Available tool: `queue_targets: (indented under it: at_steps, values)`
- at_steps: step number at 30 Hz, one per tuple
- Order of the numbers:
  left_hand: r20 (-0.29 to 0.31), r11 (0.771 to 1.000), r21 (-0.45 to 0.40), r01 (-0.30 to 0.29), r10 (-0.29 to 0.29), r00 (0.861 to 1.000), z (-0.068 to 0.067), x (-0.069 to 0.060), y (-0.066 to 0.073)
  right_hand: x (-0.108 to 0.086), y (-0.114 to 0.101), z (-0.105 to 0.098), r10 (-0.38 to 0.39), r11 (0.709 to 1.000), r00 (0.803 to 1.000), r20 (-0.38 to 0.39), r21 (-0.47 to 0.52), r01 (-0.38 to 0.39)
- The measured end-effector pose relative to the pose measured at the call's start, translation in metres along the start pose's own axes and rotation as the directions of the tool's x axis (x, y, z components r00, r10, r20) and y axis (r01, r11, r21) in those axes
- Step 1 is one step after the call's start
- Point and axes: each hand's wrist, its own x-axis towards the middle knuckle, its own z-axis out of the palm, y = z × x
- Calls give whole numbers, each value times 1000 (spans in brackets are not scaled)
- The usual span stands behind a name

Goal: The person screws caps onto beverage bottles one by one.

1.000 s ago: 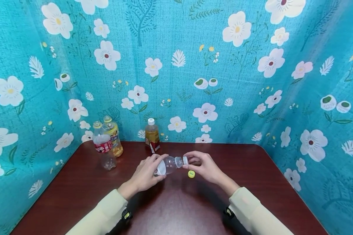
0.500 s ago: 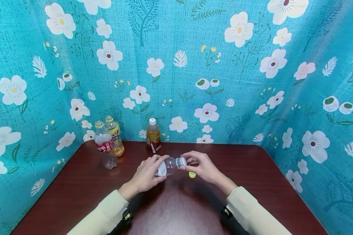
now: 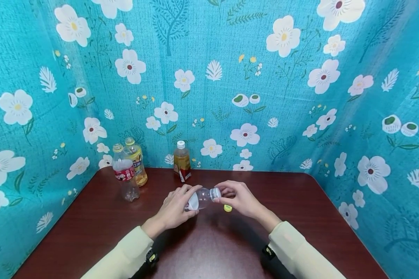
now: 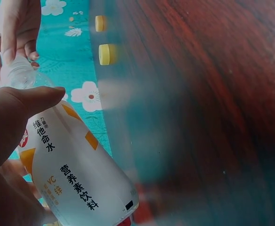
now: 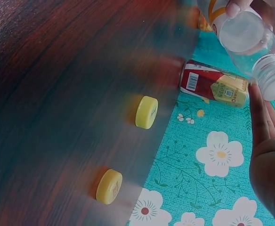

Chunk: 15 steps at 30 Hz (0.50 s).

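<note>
A clear plastic bottle (image 3: 204, 198) with a white label lies tilted over the table, its neck toward the right. My left hand (image 3: 176, 205) grips it round the label, thumb across the label (image 4: 64, 160) in the left wrist view. At the mouth sits a white cap (image 3: 215, 193), which my right hand (image 3: 239, 198) pinches between thumb and fingers. How tightly the cap is seated cannot be told. Below the right hand lies a yellow cap (image 3: 227, 208). The right wrist view has two caps on the table, one yellow (image 5: 147, 112) and one deeper yellow (image 5: 109, 187).
On the left stand an uncapped red-labelled bottle (image 3: 125, 174) and an uncapped yellow-labelled bottle (image 3: 138, 162). A brown drink bottle with a white cap (image 3: 182, 162) stands at the back edge. Flowered blue cloth (image 3: 209, 97) surrounds the dark red table (image 3: 283, 197).
A second ago the white cap was slightly apart from the bottle's mouth. My right hand has brought it left onto the mouth. Over the last half second little has moved.
</note>
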Motion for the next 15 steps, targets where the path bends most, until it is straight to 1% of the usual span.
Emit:
queue_targets:
  at_steps: [6,12,15]
  values:
    - [1,1000,11,7,-7,1000,0,0,2,0,0,1,-3,999,1000,-9,-32,3]
    - [-1,1000,7,3,-3,1000,-2,1,5,1,-1,0,11,998,1000,-14,-56,-11]
    - [-2,1000,3,-3,3,1000,-2,1,5,2,-1,1,24,996,999,-22,-90,-26]
